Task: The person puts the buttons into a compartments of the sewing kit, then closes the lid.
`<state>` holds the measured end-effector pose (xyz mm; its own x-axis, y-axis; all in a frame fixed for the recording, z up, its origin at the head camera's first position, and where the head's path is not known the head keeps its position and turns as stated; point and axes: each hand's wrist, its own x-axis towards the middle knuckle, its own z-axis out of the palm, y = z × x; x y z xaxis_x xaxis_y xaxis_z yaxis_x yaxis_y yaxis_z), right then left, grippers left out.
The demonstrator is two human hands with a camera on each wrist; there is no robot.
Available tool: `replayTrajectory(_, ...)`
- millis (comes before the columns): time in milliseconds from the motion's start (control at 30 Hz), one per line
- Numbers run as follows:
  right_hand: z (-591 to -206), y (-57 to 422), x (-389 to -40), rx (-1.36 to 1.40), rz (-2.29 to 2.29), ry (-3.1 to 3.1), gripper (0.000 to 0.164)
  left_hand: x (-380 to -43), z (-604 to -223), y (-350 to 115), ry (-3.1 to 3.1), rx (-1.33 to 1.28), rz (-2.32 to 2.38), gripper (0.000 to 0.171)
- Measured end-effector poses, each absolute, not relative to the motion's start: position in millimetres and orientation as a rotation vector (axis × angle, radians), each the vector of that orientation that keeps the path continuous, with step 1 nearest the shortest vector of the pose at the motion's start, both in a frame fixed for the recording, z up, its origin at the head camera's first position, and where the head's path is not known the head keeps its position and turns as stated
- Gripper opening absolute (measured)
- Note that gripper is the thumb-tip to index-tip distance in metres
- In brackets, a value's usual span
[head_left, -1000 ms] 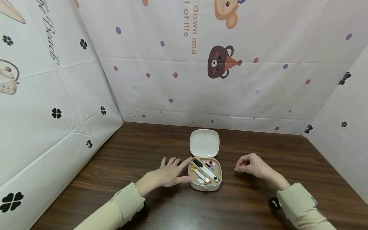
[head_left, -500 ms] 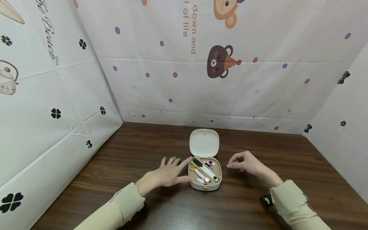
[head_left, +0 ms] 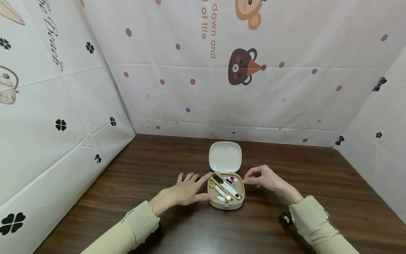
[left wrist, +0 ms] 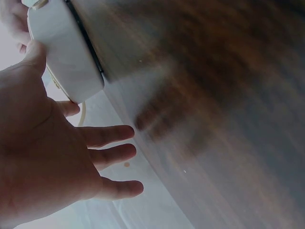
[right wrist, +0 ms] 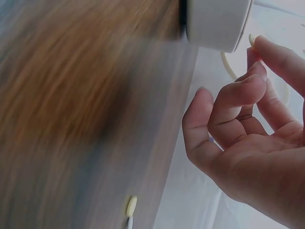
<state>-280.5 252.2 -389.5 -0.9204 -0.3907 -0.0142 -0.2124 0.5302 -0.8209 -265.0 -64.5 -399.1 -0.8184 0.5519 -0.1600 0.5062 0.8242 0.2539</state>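
Hands (head_left: 182,194), two, flank one case (head_left: 234,205), the right (head_left: 266,179) pinching apparently one disc (right wrist: 251,41).

The head view is softly, evenly lit — faint glare on the tabletop (head_left: 219,238) — while both wrist views blur it.

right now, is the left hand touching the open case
Touching. The left wrist view shows the left hand with its thumb against the case; the head view also shows the thumb meeting the case's left side.
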Motion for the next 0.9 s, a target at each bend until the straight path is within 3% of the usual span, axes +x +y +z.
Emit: replayTrajectory(900, -394.9, 222.9, -284.0, -0.664, -1.136, 2.761, 0.007, -264.1, -398.4, -65.5, 2.783, 0.830, 0.316, 0.082)
